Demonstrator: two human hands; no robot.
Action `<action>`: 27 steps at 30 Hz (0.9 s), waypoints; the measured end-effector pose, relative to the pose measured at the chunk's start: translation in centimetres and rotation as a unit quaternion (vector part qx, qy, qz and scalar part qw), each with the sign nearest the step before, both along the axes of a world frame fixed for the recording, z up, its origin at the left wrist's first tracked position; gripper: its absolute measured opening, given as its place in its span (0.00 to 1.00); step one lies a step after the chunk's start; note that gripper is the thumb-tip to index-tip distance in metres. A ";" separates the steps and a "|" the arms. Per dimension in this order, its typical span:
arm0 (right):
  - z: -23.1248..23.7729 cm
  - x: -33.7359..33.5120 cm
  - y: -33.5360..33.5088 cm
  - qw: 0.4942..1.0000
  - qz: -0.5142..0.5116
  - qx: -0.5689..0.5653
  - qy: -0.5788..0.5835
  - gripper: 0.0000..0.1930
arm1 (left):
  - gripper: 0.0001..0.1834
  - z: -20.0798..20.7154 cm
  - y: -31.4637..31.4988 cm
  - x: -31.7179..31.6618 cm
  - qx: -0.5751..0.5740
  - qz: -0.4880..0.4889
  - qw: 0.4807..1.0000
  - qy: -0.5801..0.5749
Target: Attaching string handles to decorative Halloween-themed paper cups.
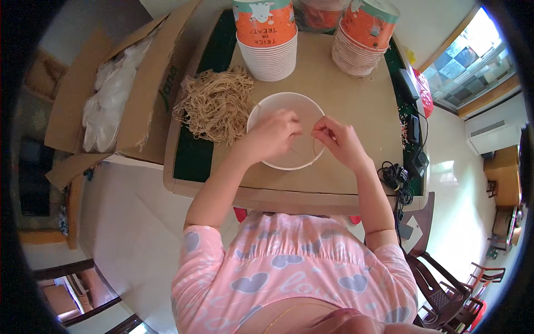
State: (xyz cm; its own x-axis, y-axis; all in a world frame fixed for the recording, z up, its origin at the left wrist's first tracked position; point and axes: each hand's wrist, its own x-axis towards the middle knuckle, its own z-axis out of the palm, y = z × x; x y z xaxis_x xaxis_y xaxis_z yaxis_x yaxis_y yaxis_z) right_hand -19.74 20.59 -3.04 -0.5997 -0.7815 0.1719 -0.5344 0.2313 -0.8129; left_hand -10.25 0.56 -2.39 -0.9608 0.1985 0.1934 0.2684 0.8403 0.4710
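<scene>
A white paper bucket stands with its mouth up near the front of the table, and both my hands are over its opening. My right hand is at the right rim, thumb and fingertips pinched on a thin beige string that hangs down at the rim. My left hand reaches over the left part of the opening with its fingers curled together. It is slightly blurred, and what lies between those fingertips is hidden. Left of the bucket lies a loose heap of beige strings.
Stacked orange and white paper buckets stand behind, with another stack at the back right. An open cardboard box with white plastic-wrapped contents sits to the left. Black cables and small adapters lie along the table's right edge.
</scene>
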 end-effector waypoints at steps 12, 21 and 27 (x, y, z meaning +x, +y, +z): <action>-0.5 0.8 0.3 0.999 -0.021 -0.039 0.006 0.05 | 0.05 -2.0 2.2 0.2 0.304 0.059 0.948 -0.072; -1.5 1.7 0.2 0.978 -0.097 -0.136 -0.128 0.04 | 0.06 -0.6 1.4 0.8 0.361 0.013 0.925 -0.116; -1.1 1.6 0.0 0.973 -0.094 -0.134 -0.165 0.05 | 0.15 -0.4 2.8 1.4 0.128 0.012 0.989 0.073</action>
